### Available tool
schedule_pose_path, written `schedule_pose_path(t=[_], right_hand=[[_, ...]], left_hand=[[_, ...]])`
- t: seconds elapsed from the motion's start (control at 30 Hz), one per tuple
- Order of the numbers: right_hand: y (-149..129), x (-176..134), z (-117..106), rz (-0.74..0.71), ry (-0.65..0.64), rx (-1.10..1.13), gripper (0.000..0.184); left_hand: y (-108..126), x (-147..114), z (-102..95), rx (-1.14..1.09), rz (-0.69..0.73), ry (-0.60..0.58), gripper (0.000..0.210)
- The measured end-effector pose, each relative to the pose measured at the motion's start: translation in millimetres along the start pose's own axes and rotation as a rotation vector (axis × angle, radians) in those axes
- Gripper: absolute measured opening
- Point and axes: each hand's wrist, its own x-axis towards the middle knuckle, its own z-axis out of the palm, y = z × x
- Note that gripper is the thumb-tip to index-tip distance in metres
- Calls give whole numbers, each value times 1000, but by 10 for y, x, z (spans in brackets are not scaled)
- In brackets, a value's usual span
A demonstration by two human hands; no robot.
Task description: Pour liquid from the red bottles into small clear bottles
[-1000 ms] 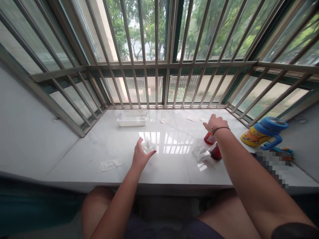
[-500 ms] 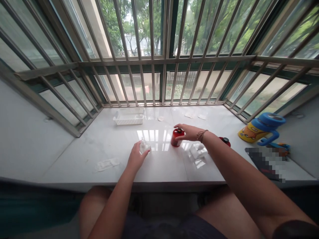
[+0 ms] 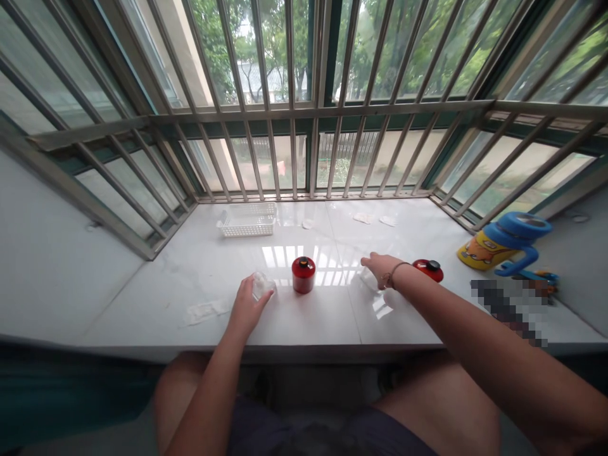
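Observation:
My left hand (image 3: 247,301) is closed around a small clear container (image 3: 263,286) with something whitish in it. To its right a red canister (image 3: 304,278) with a black top stands upright on the white counter, touched by neither hand. My right hand (image 3: 379,268), a bracelet at the wrist, curls down over a second clear container (image 3: 367,278); the fingers cover most of it. Behind my right forearm another red canister (image 3: 429,270) with a black cap is partly hidden.
A white perforated basket (image 3: 247,221) sits at the back left. White scraps (image 3: 362,218) lie near the barred window, and a flat white wrapper (image 3: 208,311) at the left. A blue and yellow bottle (image 3: 498,244) leans at the right beside a blurred dark item (image 3: 508,310).
The red canister my right hand held now stands farther left and nearer, released. My right hand has moved right onto the clear container. My left hand has shifted slightly left with its container.

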Motion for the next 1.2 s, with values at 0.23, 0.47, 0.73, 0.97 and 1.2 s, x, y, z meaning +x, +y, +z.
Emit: schedule_pose_path(t=[0.23, 0.47, 0.73, 0.97, 1.2], right_hand=[[98, -42, -239, -35, 242, -21, 89], [725, -310, -307, 170, 346, -90, 80], [1245, -285, -162, 269, 59, 109, 79], [1048, 35, -170, 189, 481, -5, 72], [212, 552, -248, -15, 631, 32, 66]], left_hand=[[6, -36, -56, -19, 24, -20, 50], [-5, -43, -69, -78, 45, -22, 54], [4, -52, -58, -102, 21, -7, 54], [16, -87, -55, -124, -4, 2, 55], [66, -145, -70, -148, -11, -11, 54]])
